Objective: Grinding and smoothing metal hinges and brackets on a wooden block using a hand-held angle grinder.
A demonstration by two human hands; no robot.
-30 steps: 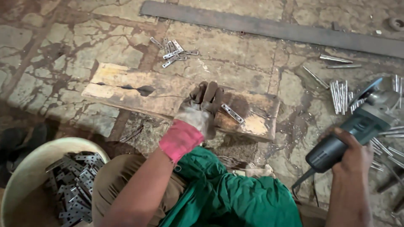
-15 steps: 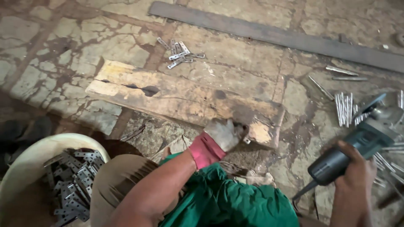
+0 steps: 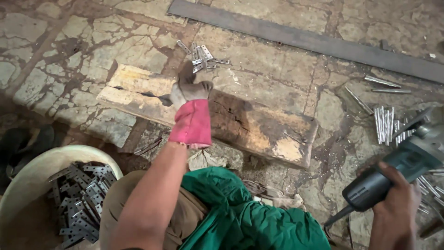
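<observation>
My left hand (image 3: 188, 90), in a grey glove with a pink cuff, reaches across a worn wooden plank (image 3: 259, 125) lying on the stone floor. Its fingers are just short of a small pile of flat metal brackets (image 3: 201, 58). The glove hides whether anything is in the hand. My right hand (image 3: 393, 196) grips the handle of a grey-green angle grinder (image 3: 409, 159) at the lower right, held off the plank. A green cloth (image 3: 240, 217) covers my lap.
A pale bucket (image 3: 27, 171) at the lower left holds several metal brackets (image 3: 78, 203). A long flat steel bar (image 3: 323, 44) lies across the far floor. Loose metal rods (image 3: 384, 122) are scattered to the right. Dark footwear (image 3: 25, 143) sits at the left edge.
My left hand left the right part of the plank, pulled back to its near edge, then stretched forward to the bracket pile. The bracket seen on the plank is gone. The grinder stayed right.
</observation>
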